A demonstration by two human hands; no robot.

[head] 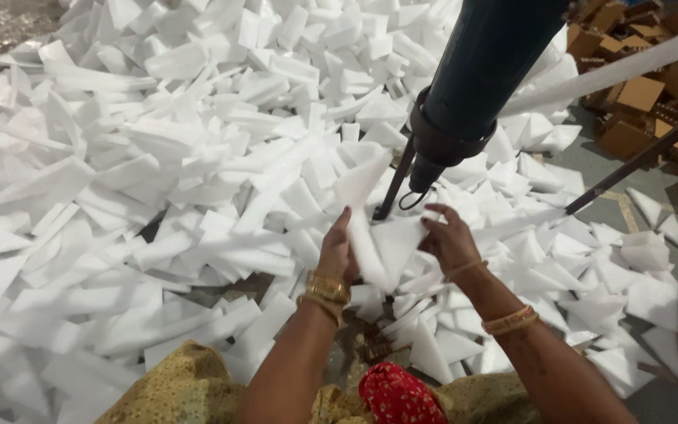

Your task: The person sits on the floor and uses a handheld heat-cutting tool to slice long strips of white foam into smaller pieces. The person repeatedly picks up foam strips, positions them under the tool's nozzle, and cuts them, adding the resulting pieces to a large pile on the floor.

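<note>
both hands meet just below the tip of a dark blue-grey metal machine nozzle that slants down from the top edge of the view. the left hand is closed on the left edge of a white triangular foam sheet piece, fingers wrapped behind it and thumb in front. the right hand pinches the same piece at its right edge, fingers curled over the top. the foam piece stands upright between the two hands, its upper point reaching up beside the nozzle's narrow dark tip — whether foam and tip actually touch is hard to tell from this angle.

gold bangles ring the left wrist, below the nozzle, and a thinner gold band sits on the right forearm further down.

all around the nozzle spreads a big heap of white foam offcuts — strips, wedges and triangles lying loose over one another, covering the floor to the left of and beyond it. to the right of the nozzle a thin dark metal rod runs diagonally, and past it lie brown cardboard boxes on a grey floor. below the nozzle, at the bottom edge of the view, show a mustard-yellow patterned cloth and a red patterned cloth.
</note>
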